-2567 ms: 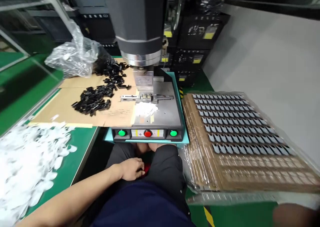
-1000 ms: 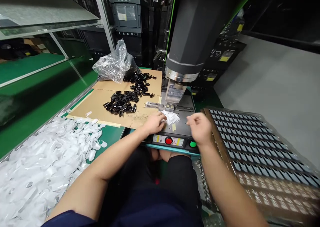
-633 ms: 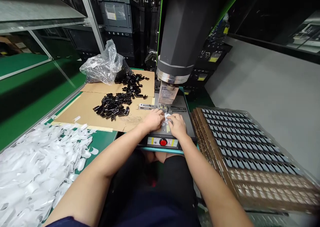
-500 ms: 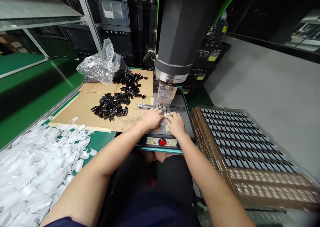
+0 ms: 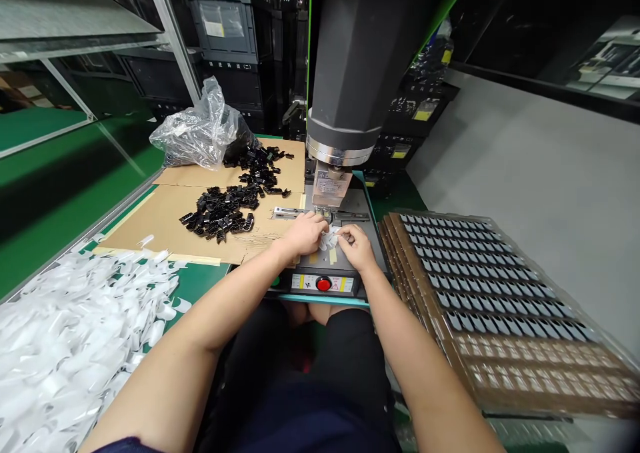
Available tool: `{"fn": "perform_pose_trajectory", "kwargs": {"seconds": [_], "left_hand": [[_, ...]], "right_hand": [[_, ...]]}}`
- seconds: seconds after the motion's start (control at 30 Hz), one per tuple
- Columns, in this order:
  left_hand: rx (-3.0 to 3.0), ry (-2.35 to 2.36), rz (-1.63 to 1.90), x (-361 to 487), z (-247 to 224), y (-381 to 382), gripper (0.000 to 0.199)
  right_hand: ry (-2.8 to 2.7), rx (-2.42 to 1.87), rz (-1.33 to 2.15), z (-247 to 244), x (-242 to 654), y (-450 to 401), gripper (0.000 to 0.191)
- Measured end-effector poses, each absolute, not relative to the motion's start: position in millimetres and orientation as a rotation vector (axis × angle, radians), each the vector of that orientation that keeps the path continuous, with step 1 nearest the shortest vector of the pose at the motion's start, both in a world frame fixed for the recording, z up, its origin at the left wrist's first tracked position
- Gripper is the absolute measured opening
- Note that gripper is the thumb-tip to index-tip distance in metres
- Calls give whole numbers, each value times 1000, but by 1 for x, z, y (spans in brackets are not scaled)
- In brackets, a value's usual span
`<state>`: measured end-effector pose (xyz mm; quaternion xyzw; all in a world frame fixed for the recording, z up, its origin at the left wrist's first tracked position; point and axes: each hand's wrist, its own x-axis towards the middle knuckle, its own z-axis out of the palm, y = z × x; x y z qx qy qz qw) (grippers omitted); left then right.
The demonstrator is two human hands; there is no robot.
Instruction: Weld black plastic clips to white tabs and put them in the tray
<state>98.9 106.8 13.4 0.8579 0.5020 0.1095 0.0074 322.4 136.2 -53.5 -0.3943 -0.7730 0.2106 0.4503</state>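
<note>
Left hand (image 5: 306, 233): fingers bent at the left edge of the white pieces (image 5: 329, 238); any grasp is hidden. The white pieces lie between the hands on the grey plate (image 5: 320, 266). Right hand (image 5: 357, 245): thumb and forefinger close together at their right edge; grasp cannot be told.

"科技" on upper crate (image 5: 235, 33), "科技(二)" on lower crate (image 5: 233, 86), "小" on metal block (image 5: 331, 188), warning triangle (image 5: 335, 284) on panel (image 5: 287, 284)

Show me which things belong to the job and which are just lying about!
Probably for the job: thin white plastic pieces at the fingers; dark grey machine; small shiny black parts.
Probably just about: grey plastic crate; silvery metal shelf.
</note>
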Motion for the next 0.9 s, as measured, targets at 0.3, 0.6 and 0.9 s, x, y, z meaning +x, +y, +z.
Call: {"fn": "perform_pose_trajectory", "kwargs": {"seconds": [0.3,0.6,0.9], "left_hand": [[2699,1710,287,121,11,113,33],[2583,1845,284,126,2,114,33],[2570,1791,336,125,0,112,17]], "right_hand": [[-1355,-1026,797,-75,326,152,32],[-1303,-993,850,-79,324,158,40],[-1332,-1038,880,-76,323,155,48]]}}
